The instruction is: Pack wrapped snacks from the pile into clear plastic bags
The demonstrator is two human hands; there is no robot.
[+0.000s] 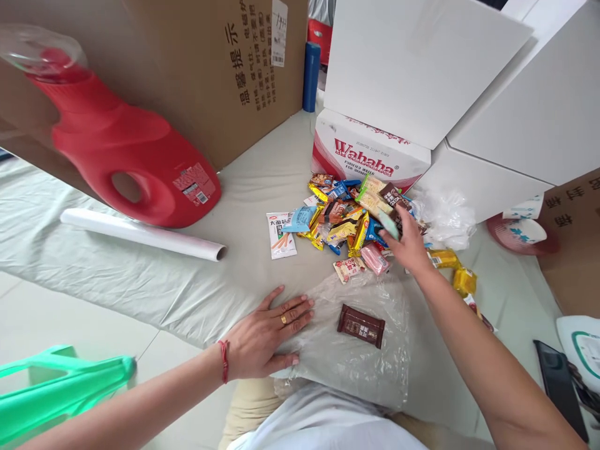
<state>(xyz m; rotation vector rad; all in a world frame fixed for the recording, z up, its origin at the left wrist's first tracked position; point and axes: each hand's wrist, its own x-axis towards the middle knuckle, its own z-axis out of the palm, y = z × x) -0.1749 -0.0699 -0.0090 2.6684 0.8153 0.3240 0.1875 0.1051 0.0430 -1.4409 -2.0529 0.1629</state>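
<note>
My left hand (267, 334) lies flat with fingers spread on the edge of a clear plastic bag (370, 369) spread on the floor in front of me. A dark brown chocolate bar (360, 325) lies inside or on the bag. My right hand (407, 244) reaches into a pile of wrapped snacks (342, 219), its fingers closed on a pale green packet (389, 225). A pink packet (375, 258) and a small white-and-red packet (349, 269) lie just left of that hand. A white sachet (282, 235) sits apart on the pile's left.
A red detergent jug (126, 156) and a white roll (140, 234) lie at left. A large cardboard box (225, 62), a Wahaha carton (370, 153) and white boxes (469, 81) stand behind. Crumpled plastic (445, 215), yellow packets (462, 275), a phone (557, 384) and a green stool (60, 381) are nearby.
</note>
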